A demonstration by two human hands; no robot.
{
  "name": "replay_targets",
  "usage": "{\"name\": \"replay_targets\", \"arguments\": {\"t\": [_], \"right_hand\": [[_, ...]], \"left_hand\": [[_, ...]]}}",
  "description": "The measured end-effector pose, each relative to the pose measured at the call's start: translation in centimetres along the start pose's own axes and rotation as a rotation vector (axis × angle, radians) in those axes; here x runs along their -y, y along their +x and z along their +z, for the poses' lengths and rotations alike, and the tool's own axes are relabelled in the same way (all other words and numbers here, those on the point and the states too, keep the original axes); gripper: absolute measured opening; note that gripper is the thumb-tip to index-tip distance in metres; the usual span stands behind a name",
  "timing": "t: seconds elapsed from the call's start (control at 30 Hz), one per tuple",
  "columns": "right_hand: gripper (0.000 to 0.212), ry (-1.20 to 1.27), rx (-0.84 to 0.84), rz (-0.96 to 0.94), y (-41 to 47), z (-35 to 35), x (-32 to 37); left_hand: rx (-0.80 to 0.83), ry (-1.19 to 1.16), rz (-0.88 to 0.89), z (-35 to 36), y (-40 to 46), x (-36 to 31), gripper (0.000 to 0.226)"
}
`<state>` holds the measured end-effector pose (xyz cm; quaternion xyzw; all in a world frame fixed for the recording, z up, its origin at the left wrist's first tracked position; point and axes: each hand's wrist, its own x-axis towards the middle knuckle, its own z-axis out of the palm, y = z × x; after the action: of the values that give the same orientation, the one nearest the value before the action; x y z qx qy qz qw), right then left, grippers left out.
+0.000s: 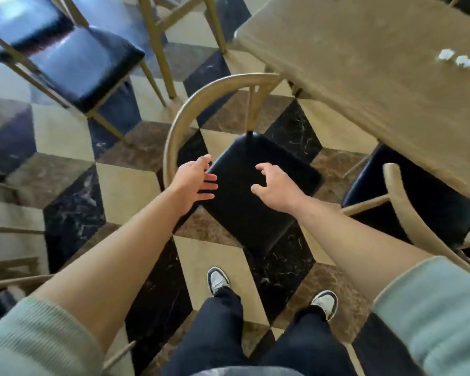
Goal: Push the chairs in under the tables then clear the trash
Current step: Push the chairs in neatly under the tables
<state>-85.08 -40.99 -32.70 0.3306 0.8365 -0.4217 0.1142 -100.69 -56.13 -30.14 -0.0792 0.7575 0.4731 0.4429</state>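
A chair with a black seat [255, 213] and a curved wooden backrest [185, 104] stands on the tiled floor just in front of me, pulled out from the wooden table [364, 63]. My left hand [194, 180] hovers open beside the backrest's near end, fingers spread. My right hand [274, 185] is open above the seat, fingers curled, holding nothing. Two crumpled white paper scraps [457, 59] lie on the table at the right.
A second black-seated chair [418, 207] sits partly under the table at the right. Another black-seated chair [73, 63] stands at the upper left beside more wooden legs [160, 50]. Chair parts [11, 232] line the left edge. My shoes [217, 279] stand on the checkered floor.
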Motion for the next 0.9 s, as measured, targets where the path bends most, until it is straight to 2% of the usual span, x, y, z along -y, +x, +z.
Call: {"name": "replay_targets", "arguments": {"t": [0.17, 0.33, 0.53, 0.67, 0.77, 0.9], "right_hand": [[0.064, -0.010, 0.089, -0.028, 4.6, 6.6, 9.1], [0.067, 0.004, 0.149, 0.067, 9.0, 10.6, 13.4], [0.088, 0.243, 0.152, 0.287, 14.2, 13.2, 15.2], [0.098, 0.472, 0.122, 0.402, 17.2, 15.0, 16.2], [0.088, 0.547, 0.106, 0.490, 18.7, 16.3, 16.7], [0.067, 0.656, -0.022, 0.609, 18.0, 18.0, 17.8]], "left_hand": [[-0.068, -0.110, -0.056, -12.6, 1.4, 0.2, 0.040], [-0.065, -0.160, -0.124, -18.2, 3.8, 1.5, 0.048], [-0.021, -0.129, -0.171, -19.8, 9.6, 0.9, 0.051], [0.072, 0.002, -0.163, -19.2, 14.5, -2.6, 0.050], [0.132, 0.110, -0.151, -18.4, 17.5, -5.3, 0.049], [0.225, 0.265, -0.140, -17.4, 20.3, -7.6, 0.049]]}}
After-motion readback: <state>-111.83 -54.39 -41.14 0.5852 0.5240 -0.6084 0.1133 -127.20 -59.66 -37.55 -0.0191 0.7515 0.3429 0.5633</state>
